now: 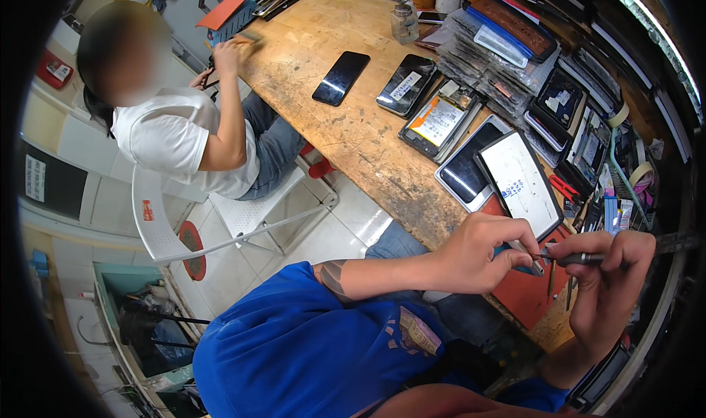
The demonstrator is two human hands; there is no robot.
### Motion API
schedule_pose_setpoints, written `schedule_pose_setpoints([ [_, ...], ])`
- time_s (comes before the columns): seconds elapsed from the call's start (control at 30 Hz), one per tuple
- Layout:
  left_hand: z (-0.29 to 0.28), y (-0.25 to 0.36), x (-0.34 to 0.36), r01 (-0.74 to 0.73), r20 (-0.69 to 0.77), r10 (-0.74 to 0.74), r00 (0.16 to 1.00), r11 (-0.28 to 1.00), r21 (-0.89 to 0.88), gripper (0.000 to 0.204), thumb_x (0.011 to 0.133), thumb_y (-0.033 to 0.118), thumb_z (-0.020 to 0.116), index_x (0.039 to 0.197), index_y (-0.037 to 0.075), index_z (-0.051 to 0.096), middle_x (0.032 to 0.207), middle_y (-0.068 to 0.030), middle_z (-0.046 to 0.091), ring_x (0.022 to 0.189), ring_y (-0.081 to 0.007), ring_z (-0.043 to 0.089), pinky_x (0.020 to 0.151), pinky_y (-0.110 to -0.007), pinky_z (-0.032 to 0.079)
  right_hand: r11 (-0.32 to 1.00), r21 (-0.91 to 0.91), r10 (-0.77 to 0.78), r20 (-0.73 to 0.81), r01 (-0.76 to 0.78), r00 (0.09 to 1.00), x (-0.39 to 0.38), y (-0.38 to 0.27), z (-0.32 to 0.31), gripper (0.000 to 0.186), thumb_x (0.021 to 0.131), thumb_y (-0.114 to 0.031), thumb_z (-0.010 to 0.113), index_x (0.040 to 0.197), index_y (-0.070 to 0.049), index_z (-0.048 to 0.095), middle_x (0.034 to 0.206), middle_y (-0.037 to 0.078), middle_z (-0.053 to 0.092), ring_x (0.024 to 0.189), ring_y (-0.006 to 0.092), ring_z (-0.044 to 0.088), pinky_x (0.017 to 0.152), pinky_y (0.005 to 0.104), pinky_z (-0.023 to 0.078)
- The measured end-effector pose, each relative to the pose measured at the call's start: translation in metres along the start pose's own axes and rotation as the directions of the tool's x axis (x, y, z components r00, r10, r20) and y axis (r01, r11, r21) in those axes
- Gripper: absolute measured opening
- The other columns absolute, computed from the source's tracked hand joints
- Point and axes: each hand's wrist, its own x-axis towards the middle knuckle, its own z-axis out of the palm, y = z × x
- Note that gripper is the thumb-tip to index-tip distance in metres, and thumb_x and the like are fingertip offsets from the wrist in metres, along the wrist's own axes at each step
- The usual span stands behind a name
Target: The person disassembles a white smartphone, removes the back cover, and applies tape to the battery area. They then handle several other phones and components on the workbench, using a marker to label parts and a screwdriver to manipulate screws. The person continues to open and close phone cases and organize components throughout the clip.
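Observation:
Over the orange-red mat [518,300] at the table's near right edge, my two hands meet. My left hand [489,252] is closed, its thumb and forefinger pinching a small, thin silvery piece [537,269] whose kind I cannot make out. From the other side my right hand [614,271] grips a dark, slim screwdriver [587,258], its tip pointing left at that piece. The tip seems to touch it or lie very near it. Just beyond my hands, a white panel [521,183] with blue handwriting leans across a white-framed tablet [471,161].
An opened phone [440,120] with its battery showing and two dark phones, one [342,78] farther left, lie on the wooden table [294,47]. Stacked bagged parts [489,65] and tools crowd the right side. A person in a white shirt [173,135] sits across at left.

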Motion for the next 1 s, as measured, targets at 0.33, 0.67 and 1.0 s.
schedule_pose_setpoints([
  [0.33,-0.001,0.009,-0.001,0.012,-0.015,-0.011,1.0,1.0,0.018,0.01,0.084,-0.003,0.072,0.093,0.002,0.071,0.083,-0.0099,0.074,0.075,-0.0203,0.073,0.064,-0.03,0.054,0.966,-0.251,-0.081,-0.063,0.063,0.995,-0.007,-0.021,0.016,0.028,0.094,0.013,0.055,0.102,-0.004,0.034,0.092,0.02,0.068,0.087,0.0229,0.072,0.076,0.0257,0.053],
  [0.67,-0.011,-0.007,-0.013,0.086,-0.135,-0.095,0.986,0.994,-0.066,0.012,0.096,0.002,0.068,0.108,0.001,0.071,0.102,-0.0066,0.073,0.091,-0.0122,0.068,0.08,-0.027,0.055,0.953,0.185,0.304,-0.579,-0.241,0.756,-0.058,0.012,-0.006,0.02,0.103,-0.012,0.057,0.118,-0.004,0.045,0.077,0.009,0.066,0.061,0.0114,0.062,0.056,0.0247,0.045],
  [1.0,-0.02,-0.014,-0.017,0.135,-0.133,-0.171,0.976,0.961,-0.242,0.021,0.096,0.011,0.074,0.109,-0.002,0.064,0.108,-0.0181,0.073,0.103,-0.0229,0.071,0.093,-0.034,0.055,0.721,0.038,0.693,-0.076,-0.692,0.717,-0.079,0.135,0.048,0.022,0.105,-0.023,0.053,0.108,-0.002,0.061,0.055,0.011,0.059,0.049,0.0213,0.063,0.052,0.0389,0.047],
])
